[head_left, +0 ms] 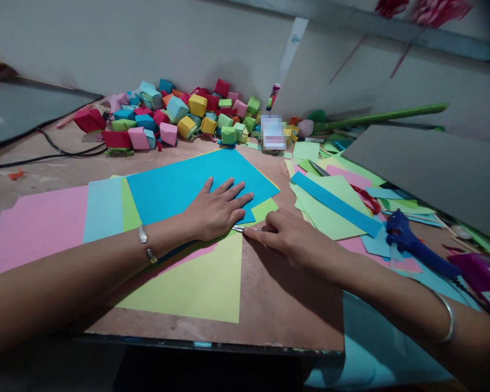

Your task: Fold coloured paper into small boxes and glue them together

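Observation:
My left hand lies flat with fingers spread on a blue paper sheet, pressing it against the sheets beneath. My right hand is closed round a slim silver metal tool, its index finger stretched along it. The tool's tip is at the blue sheet's near right edge, close to my left thumb; most of its length is hidden in my hand, so its exact kind does not show. Under and around the blue sheet are a yellow-green sheet, a light blue sheet and a pink sheet.
Many coloured paper cubes are heaped against the wall. On the right lie a blue paper strip, pale green sheets, a dark blue glue gun and a magenta box. A black cable crosses the left side.

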